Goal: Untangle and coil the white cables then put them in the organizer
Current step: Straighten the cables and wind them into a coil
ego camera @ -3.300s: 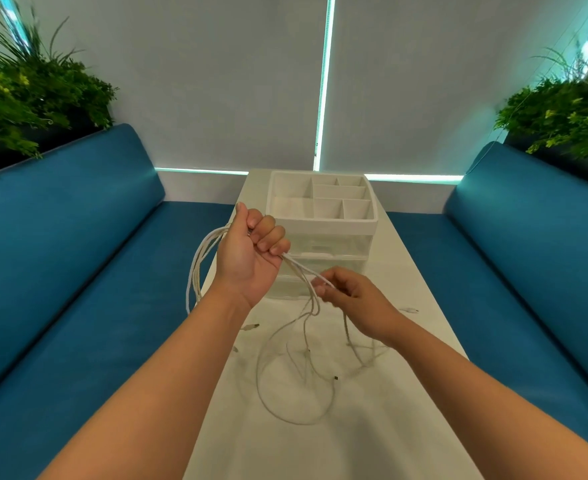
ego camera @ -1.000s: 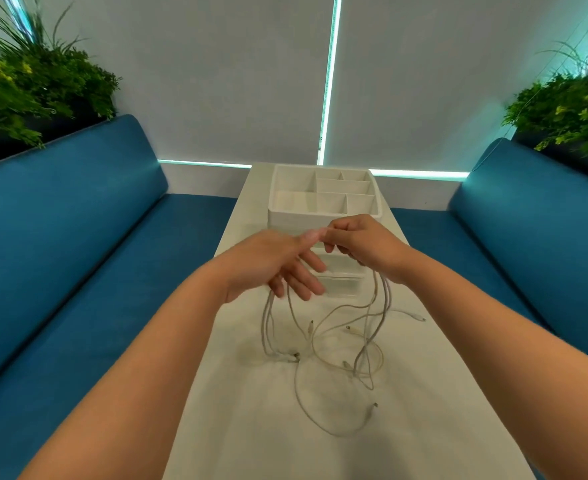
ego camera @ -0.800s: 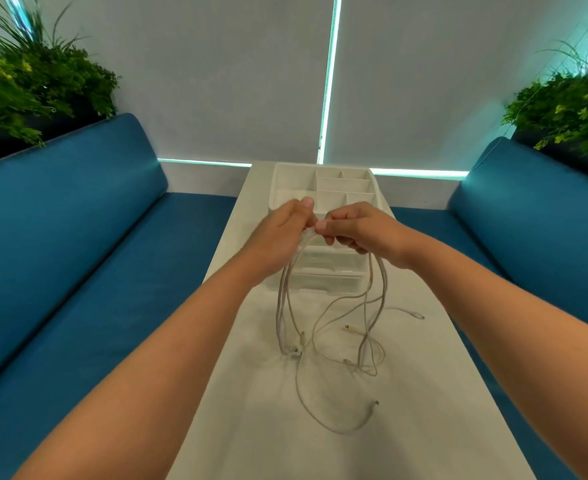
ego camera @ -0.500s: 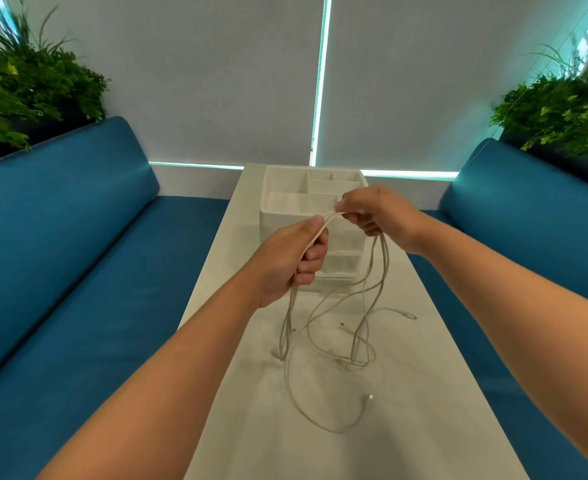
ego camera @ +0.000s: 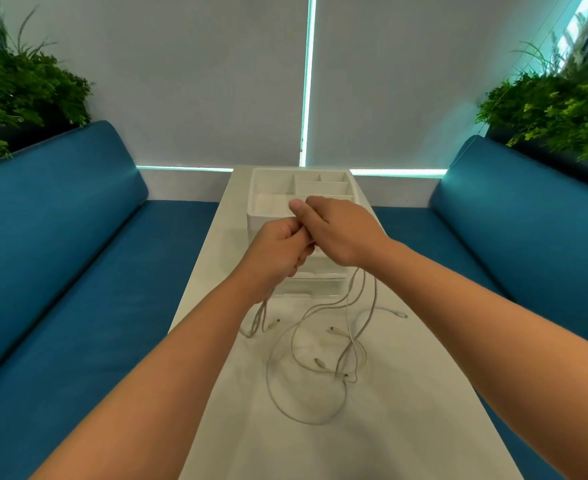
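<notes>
White table (ego camera: 372,445) running down the middle of this little booth, and that's where the white cables (ego camera: 306,379) are, mostly a loose tangle of loops and plug ends lying just in front of the organizer (ego camera: 271,188). Several strands rise off the table into my hands. My left hand (ego camera: 278,254) has its fingers curled around a bunch of them, and my right hand (ego camera: 337,230) is pressed right against it, pinching the cables at the top, both held up in front of the organizer. That organizer sits at the table's far end, its open top split into compartments, drawers below. Blue benches (ego camera: 60,237) on both sides of the organizer, green plants (ego camera: 19,88) behind them.
</notes>
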A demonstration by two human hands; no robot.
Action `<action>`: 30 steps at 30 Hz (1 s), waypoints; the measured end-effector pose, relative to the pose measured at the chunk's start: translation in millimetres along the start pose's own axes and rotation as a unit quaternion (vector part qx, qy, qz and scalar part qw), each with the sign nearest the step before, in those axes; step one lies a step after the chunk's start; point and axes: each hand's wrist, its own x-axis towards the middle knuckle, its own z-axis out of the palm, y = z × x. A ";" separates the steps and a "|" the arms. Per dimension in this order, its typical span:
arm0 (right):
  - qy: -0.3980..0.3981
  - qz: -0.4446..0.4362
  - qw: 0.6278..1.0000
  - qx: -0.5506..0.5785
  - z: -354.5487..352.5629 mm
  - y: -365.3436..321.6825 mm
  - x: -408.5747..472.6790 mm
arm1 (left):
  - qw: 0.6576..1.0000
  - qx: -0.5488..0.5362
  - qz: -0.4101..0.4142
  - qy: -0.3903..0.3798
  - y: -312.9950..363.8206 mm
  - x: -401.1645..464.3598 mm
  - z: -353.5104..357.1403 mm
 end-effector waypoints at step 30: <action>-0.040 -0.034 0.993 -0.109 9.7 0.1 12.2 | 0.998 0.017 -0.030 -0.057 -10.4 -3.2 -14.9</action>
